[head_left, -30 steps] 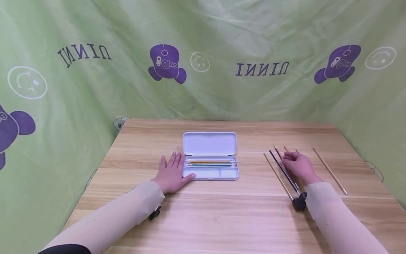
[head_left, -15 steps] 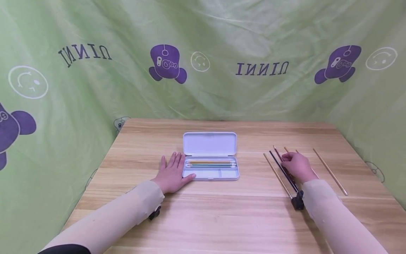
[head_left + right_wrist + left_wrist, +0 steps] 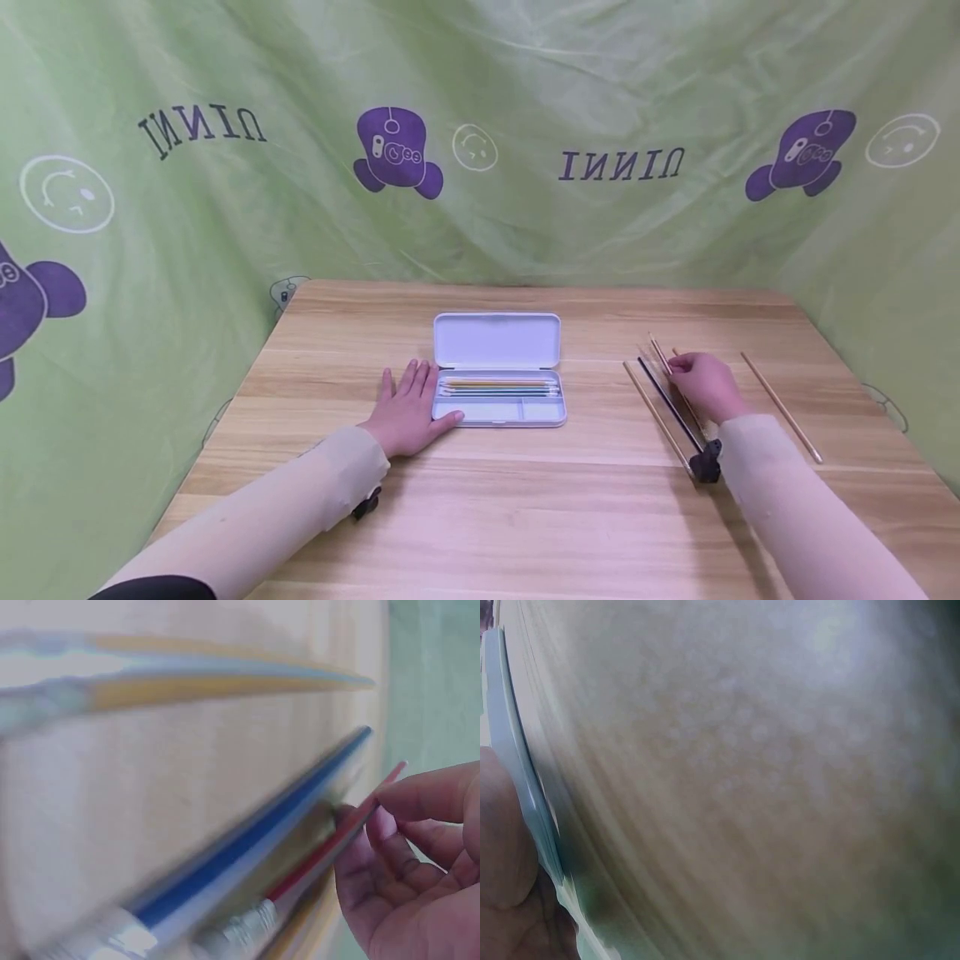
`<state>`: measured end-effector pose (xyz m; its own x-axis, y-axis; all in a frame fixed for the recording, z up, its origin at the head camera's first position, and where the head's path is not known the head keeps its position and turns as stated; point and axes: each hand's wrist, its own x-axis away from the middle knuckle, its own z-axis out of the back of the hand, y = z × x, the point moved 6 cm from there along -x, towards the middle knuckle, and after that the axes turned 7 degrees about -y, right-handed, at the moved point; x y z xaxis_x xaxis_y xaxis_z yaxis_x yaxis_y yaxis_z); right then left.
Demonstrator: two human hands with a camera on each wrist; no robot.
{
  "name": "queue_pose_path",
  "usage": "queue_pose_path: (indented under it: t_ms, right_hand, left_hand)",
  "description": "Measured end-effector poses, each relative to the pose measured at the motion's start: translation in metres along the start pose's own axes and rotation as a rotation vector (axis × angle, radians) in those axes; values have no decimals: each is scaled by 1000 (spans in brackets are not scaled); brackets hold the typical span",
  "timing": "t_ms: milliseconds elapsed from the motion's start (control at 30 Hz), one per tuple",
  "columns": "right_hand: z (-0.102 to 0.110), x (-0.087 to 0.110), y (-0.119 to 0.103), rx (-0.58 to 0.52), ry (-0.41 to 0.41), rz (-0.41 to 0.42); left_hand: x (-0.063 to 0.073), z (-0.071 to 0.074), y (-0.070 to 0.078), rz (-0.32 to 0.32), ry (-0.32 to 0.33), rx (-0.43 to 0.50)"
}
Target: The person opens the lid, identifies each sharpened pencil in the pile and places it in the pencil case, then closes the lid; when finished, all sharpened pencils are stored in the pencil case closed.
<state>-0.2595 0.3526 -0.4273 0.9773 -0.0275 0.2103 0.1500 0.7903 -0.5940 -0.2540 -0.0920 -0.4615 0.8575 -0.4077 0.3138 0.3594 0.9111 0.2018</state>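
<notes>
My right hand pinches a red pencil between thumb and fingertips. Its far end tilts up from the table in the head view. A dark blue pencil and a yellow pencil lie just left of that hand. My left hand rests flat with spread fingers at the left side of a pale pencil case, its thumb along the front corner. The case stands open, with several pencils in its rear compartment. The left wrist view shows the case's edge beside the thumb.
Another yellow pencil lies to the right of my right hand, and one more is partly hidden behind it. The wooden table meets a green printed curtain at the back and sides.
My right hand has taken hold of the red pencil and raised it slightly off the table, its far end shifting away from me. The left hand has stayed in place.
</notes>
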Motion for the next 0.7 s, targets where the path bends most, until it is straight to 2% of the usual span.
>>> queue_pose_path:
  t_ms: [100, 233, 467, 700]
  right_hand:
    - [5, 0, -4, -67, -1, 23]
    - [8, -1, -8, -199, -49, 44]
    - [5, -9, -13, -556, -141, 59]
    - [1, -13, -25, -774, -228, 118]
  left_hand:
    - [2, 1, 1, -2, 2, 1]
    - [3, 1, 1, 9, -18, -3]
    - [2, 0, 0, 7, -10, 2]
    - [1, -1, 0, -1, 5, 6]
